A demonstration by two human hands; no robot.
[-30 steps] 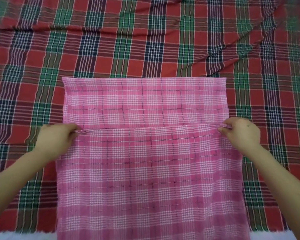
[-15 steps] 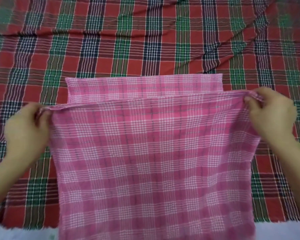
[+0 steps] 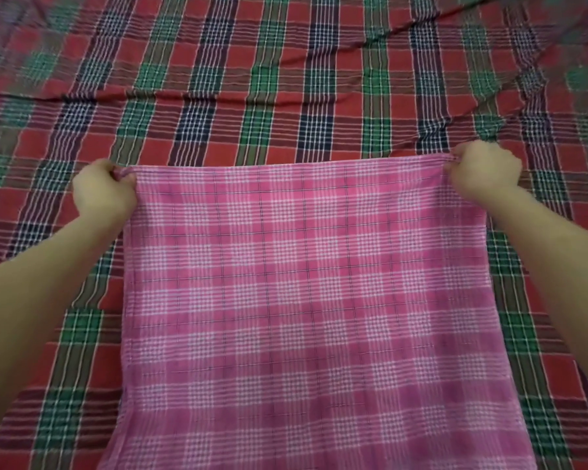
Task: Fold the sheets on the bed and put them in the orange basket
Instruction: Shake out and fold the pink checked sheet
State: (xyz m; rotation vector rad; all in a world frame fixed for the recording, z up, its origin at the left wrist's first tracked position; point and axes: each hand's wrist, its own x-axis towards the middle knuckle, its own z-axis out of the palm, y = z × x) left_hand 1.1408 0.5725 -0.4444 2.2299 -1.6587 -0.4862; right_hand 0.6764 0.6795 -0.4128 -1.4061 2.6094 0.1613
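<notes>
The folded edge of the pink checked sheet has travelled away from you. A second ago it sat halfway up the sheet, with a band of the lower layer showing beyond it. Now it covers that layer completely.

The sheet lies in the middle of the bed, running from your hands back towards you and out of the bottom of the view. Your left hand has its fingers curled tight around the far left corner. Your right hand pinches the far right corner in the same way. The edge between them is pulled straight and taut.

To finish this fold well, lower both corners together and keep that tension until they touch down. The layer beneath is hidden, so judge the match by feeling for its corners before you let go. Then smooth from the far edge back towards you to push out trapped air.

Under the sheet is the bed cover, a red, green and navy plaid, wrinkled towards the far right. The orange basket is not in view.
</notes>
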